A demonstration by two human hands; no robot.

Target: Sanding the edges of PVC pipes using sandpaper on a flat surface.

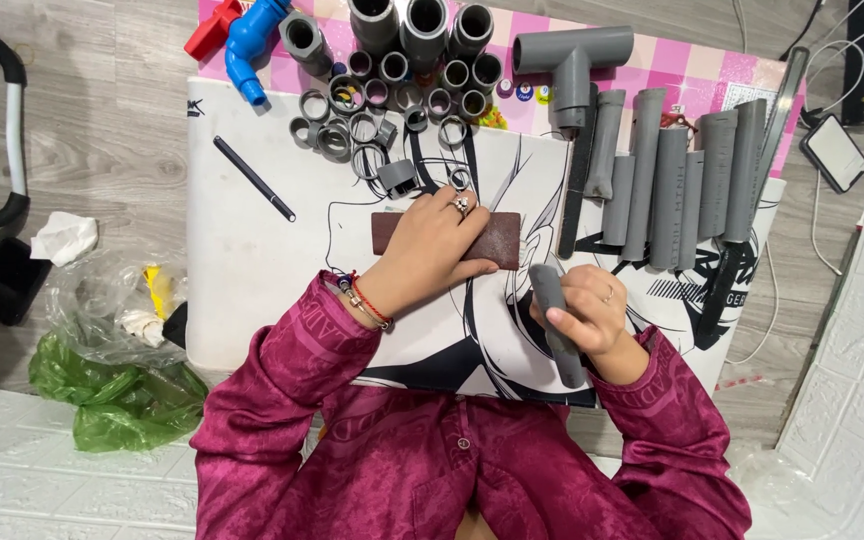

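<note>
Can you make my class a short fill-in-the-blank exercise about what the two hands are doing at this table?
1. The left hand presses flat on a dark brown strip of ____.
2. The right hand holds a short grey ____.
3. A row of grey pipes lies to the ____ of the sandpaper.
4. The valve at the top left is coloured ____.

Missing words: sandpaper; pipe; right; blue

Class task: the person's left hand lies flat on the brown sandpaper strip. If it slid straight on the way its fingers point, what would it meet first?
Probably the small grey pipe fitting just beyond the left hand and the sandpaper strip.
</note>
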